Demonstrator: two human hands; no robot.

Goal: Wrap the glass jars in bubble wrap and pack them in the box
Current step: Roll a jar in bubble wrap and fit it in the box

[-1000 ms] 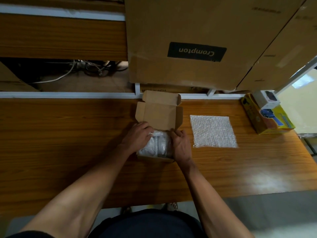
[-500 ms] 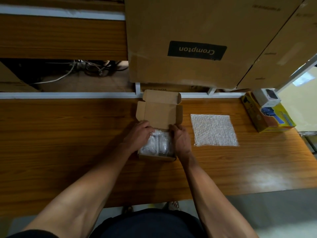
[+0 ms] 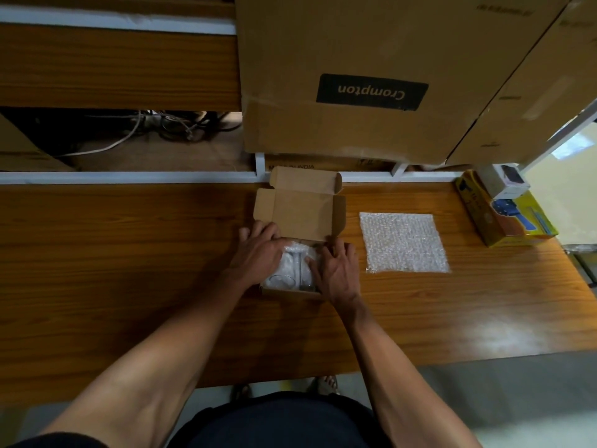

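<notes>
Two hands work low over a small cardboard box [image 3: 292, 291] near the middle of the wooden tabletop [image 3: 129, 253], pressing bubble-wrapped glass jars [image 3: 290, 270] down inside it. The left hand [image 3: 258, 250] lies on the left part of the bundle with fingers loosely bent over it, thumb toward the wrap; the right hand [image 3: 337, 270] lies over the box's right wall, its fingers nearly straight and its thumb pressing into the wrap. Compared with a second ago, both hands have slid a little farther toward the hinge of the lid [image 3: 298, 211], which stands open behind the jars, and the bundle looks settled deeper. That suggests the packing is nearly done, with closing the lid the likely next step. Just right of the box lies a spare sheet of bubble wrap [image 3: 403, 242], flat and untouched. Farther off, at the tabletop's right end, sits a yellow carton [image 3: 504, 221]; large brown cartons [image 3: 371, 59] stand behind.
</notes>
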